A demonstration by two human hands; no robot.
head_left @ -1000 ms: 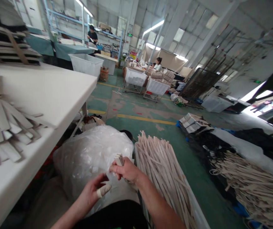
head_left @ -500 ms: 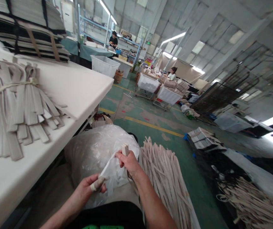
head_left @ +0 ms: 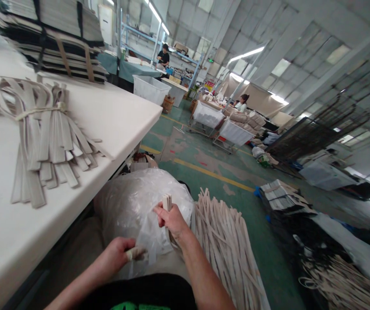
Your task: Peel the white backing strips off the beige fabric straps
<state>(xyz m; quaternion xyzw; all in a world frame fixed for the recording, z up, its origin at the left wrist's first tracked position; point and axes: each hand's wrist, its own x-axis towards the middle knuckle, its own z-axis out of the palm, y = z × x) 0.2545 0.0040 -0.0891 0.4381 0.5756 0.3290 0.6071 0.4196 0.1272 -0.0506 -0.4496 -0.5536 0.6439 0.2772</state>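
Observation:
My right hand is closed around a small bundle of folded beige fabric straps. The bundle's flat ends stick up above the fist, and the lower part hangs behind the wrist. Lower and to the left, my left hand has its fingers curled, with the thumb over a finger in a pale wrap. Whether it pinches anything there cannot be made out. Both hands are over a large clear plastic bag at my lap. Right of it lies a long pile of loose beige straps.
On the white table at left rest a tied bundle of straps and a stack of fabric panels. More straps lie at lower right. White bins and two people stand or sit farther back.
The white strip stretched between my hands earlier no longer shows. My left hand has moved slightly down and left from the right one. The view has shifted a little.

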